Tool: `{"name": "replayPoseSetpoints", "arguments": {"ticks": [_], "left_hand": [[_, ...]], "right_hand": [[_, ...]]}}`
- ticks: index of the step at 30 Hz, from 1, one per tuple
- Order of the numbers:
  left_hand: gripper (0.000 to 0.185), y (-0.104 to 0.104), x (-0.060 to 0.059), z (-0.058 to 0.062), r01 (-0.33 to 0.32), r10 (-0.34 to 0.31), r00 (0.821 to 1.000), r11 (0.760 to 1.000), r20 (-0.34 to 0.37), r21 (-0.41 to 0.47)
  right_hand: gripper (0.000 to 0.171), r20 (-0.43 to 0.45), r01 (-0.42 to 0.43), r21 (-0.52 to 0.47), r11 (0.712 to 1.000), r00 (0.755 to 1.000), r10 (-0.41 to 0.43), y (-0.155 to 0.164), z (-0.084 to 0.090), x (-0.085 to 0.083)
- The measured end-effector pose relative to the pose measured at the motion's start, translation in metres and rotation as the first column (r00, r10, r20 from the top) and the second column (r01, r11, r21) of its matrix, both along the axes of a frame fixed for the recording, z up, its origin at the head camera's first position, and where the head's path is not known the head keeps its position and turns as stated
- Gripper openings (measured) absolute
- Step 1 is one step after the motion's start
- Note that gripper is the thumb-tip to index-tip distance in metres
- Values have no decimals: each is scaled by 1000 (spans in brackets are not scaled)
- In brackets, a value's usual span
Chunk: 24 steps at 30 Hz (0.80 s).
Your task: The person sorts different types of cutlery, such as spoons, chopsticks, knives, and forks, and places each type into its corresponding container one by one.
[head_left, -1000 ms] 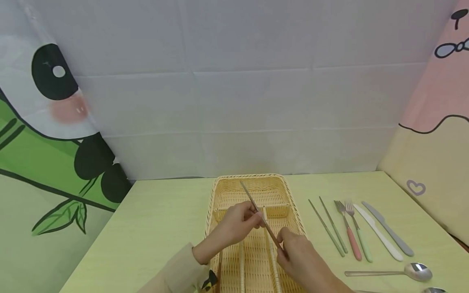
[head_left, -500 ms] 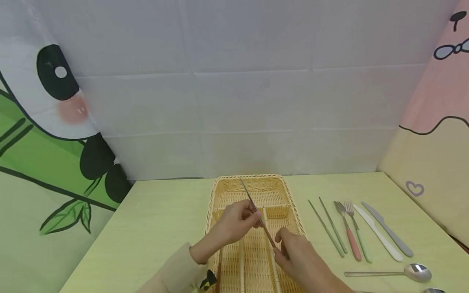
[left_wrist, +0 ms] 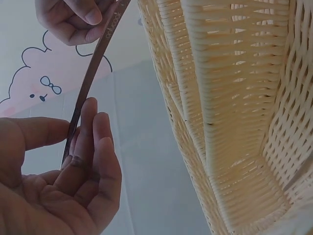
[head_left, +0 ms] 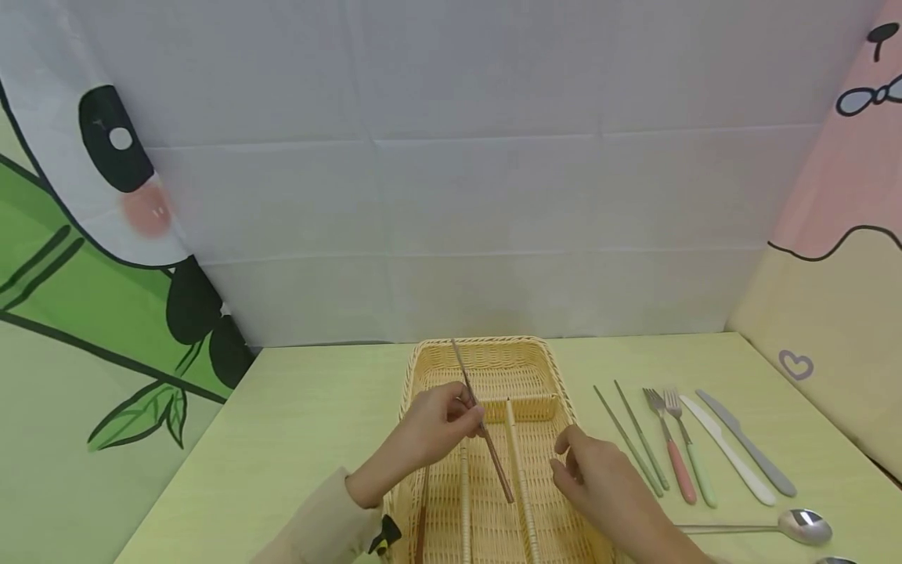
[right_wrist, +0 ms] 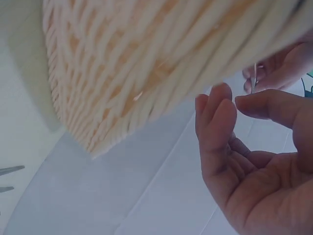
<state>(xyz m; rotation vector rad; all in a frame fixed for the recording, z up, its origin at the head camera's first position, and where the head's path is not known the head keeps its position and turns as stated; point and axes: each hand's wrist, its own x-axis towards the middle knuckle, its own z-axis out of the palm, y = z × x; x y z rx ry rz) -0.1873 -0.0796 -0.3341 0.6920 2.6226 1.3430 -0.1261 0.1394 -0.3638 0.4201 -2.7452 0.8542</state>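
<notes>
While the left hand (head_left: 438, 424) pinches a chopstick (head_left: 496, 464), right hand (head_left: 600, 479) near its lower end, loosely curled, empty

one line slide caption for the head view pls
Left hand holds a slim brown utensil over a divided wicker basket; right hand empty, cutlery on the table.

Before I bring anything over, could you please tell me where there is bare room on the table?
Broadest is the tabletop left of the wicker basket, bordered by the left sleeve and backdrop. Right of the basket is crowded with green chopsticks, forks, knives and spoons; a narrow bare strip lies between them and the backdrop.
</notes>
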Motion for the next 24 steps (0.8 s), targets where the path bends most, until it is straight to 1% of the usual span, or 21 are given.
{"name": "replayPoseSetpoints", "arguments": {"ticks": [3,6,11,14,18,21,24], "left_hand": [[17,-5,1,1,-5,5,1000,1000,-2,-3],[18,-10,1,3,-15,15,1000,1000,-17,-23],[17,-21,2,4,-34,30,998,996,-50,-79],[16,-26,3,5,-37,32,998,995,-51,-88],[17,-30,6,5,-42,36,998,992,-54,-117],[17,-32,5,4,-53,42,997,984,-64,-171],[18,-34,5,1,-55,45,998,975,-54,-213]], "right_hand": [[11,20,49,7,999,999,-49,6,2,-2],[10,33,73,6,997,997,-73,13,2,-5],[9,33,115,30,993,993,-116,29,-2,-11],[9,29,150,66,986,988,-152,38,-6,-14],[10,43,165,83,983,985,-169,48,-11,-19],[13,72,156,69,985,984,-161,56,-16,-23],[16,100,151,68,986,983,-157,64,-21,-27]]}}
